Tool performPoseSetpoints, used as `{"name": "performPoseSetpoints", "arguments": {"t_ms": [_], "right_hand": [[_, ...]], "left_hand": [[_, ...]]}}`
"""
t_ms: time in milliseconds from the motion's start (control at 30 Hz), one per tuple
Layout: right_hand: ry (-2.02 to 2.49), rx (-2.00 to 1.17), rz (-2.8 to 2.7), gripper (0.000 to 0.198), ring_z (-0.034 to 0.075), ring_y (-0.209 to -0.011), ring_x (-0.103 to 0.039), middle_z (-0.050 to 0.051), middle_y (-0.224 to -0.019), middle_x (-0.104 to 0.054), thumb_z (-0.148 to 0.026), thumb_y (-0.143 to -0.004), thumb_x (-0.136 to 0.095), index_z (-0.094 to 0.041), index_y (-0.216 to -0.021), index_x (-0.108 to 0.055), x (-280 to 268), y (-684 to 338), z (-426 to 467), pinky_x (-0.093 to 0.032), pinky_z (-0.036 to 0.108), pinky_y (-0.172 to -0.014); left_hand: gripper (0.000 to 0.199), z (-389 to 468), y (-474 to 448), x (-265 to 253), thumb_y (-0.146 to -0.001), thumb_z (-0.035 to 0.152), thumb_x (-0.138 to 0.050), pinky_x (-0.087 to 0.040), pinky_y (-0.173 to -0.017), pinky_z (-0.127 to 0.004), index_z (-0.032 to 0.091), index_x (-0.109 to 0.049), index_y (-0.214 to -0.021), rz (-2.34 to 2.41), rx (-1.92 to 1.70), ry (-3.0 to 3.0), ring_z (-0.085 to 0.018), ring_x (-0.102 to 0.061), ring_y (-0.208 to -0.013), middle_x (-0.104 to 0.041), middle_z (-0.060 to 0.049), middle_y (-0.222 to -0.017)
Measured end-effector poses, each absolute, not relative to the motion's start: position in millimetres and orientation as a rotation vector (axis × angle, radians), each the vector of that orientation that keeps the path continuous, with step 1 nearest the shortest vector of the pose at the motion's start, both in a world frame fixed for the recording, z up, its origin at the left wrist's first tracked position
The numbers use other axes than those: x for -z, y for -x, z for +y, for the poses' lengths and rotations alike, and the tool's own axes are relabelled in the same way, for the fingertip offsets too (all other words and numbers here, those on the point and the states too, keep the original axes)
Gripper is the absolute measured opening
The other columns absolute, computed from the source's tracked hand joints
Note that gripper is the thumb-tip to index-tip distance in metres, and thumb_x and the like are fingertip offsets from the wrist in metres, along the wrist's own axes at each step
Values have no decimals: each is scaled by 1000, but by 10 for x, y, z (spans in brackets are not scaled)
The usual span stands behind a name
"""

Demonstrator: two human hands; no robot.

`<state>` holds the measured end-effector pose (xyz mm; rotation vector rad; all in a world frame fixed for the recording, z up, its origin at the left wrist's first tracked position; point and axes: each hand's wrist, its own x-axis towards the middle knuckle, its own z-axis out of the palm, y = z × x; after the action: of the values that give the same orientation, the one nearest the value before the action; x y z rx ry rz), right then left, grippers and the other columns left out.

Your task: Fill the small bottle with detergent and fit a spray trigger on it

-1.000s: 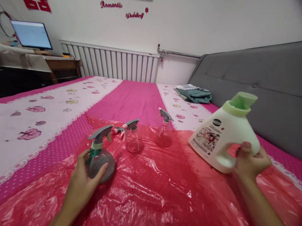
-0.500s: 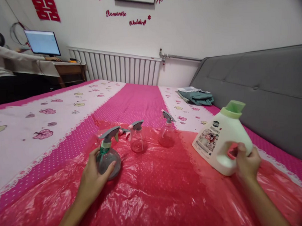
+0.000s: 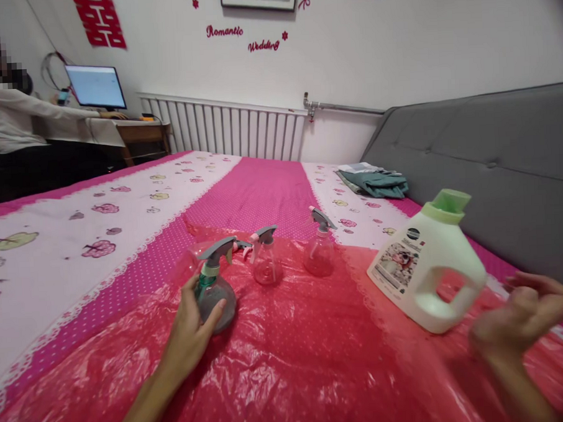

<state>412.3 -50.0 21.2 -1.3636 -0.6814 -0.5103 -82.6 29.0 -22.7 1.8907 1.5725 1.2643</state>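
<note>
My left hand is wrapped round a spray bottle with a clear, rounded body, a grey trigger head and a pale green collar; it stands upright on red plastic sheeting. To my right, a pale detergent jug with a green cap and a printed label stands on the same sheeting. My right hand is off the jug, just right of its handle, slightly blurred, with its fingers loosely bent and nothing visible in them. Two clear spray bottles with pink collars, one in the middle and one farther right, stand upright beyond my left hand.
Red plastic sheeting covers the near part of the bed. Another bottle lies behind the held one, partly hidden. Folded clothes rest by the grey headboard. A person sits at a desk with a monitor.
My right hand has let go of the jug's handle and moved right, away from it. The jug stays standing. My left hand still holds the spray bottle. The view has shifted slightly left.
</note>
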Motion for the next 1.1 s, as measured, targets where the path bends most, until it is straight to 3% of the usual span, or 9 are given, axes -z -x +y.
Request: {"name": "performPoseSetpoints", "arguments": {"t_ms": [67, 167, 300, 433, 567, 667, 833, 1100], "right_hand": [[1337, 399, -831, 32, 28, -103, -59, 10, -105, -58, -54, -86, -59, -26, -99, -54, -302, -3682, -563, -46, 49, -95], [1335, -63, -1378, 32, 22, -101, -63, 7, -106, -65, -51, -94, -60, -23, -108, -65, -405, -2881, -616, -51, 39, -94], [1188, -675, -1759, 29, 19, -118, -63, 7, -123, -66, -42, -100, -58, -25, -121, -70, -440, -1939, -577, -52, 35, -106], [1111, -989, -1695, 49, 23, -138, -54, 11, -145, -58, -48, -100, -59, -24, -142, -63, -364, -1362, -411, -42, 44, -123], [1042, -1120, -1492, 69, 27, -151, -43, 11, -159, -48, -63, -96, -62, -24, -152, -57, -340, -1046, -171, -31, 50, -131], [917, -1207, -1375, 75, 26, -150, -45, 10, -159, -49, -68, -91, -67, -24, -152, -58, -393, -960, -58, -35, 47, -130], [734, -1331, -1335, 65, 22, -123, -67, 9, -134, -68, -64, -87, -76, -25, -138, -66, -461, -1111, -72, -54, 37, -110], [807, -1253, -1269, 52, 22, -109, -71, 12, -117, -74, -63, -87, -76, -21, -118, -75, -524, -1682, -230, -57, 41, -107]], "left_hand": [[61, 265, 822, 217, -99, 53, -59, -47, -117, -62, 22, -37, -146, 1562, -1256, -1895, -40, -58, -140, -57, -19, -148], [64, 220, 814, 193, -99, 53, -58, -45, -118, -61, 23, -34, -149, 1561, -1245, -1909, -40, -56, -141, -55, -19, -150], [62, 147, 833, 163, -99, 55, -58, -47, -116, -62, 21, -35, -147, 1582, -1265, -1899, -41, -58, -138, -56, -19, -146], [62, 41, 908, 138, -97, 51, -59, -49, -114, -60, 22, -36, -146, 1587, -1304, -1909, -40, -59, -136, -57, -18, -145], [58, -95, 913, 88, -97, 48, -61, -53, -111, -56, 24, -39, -146, 1503, -1269, -1983, -38, -63, -131, -60, -16, -142], [56, -181, 813, 79, -97, 44, -63, -55, -109, -54, 25, -41, -145, 1367, -1232, -2049, -37, -66, -127, -63, -15, -139], [60, -257, 544, 94, -99, 42, -62, -59, -105, -56, 27, -37, -151, 1173, -1114, -2071, -37, -68, -125, -64, -17, -141], [61, -281, 28, -140, -100, 39, -64, -51, -114, -59, 28, -36, -153, 985, -1003, -2069, -38, -59, -138, -57, -16, -153]]}}
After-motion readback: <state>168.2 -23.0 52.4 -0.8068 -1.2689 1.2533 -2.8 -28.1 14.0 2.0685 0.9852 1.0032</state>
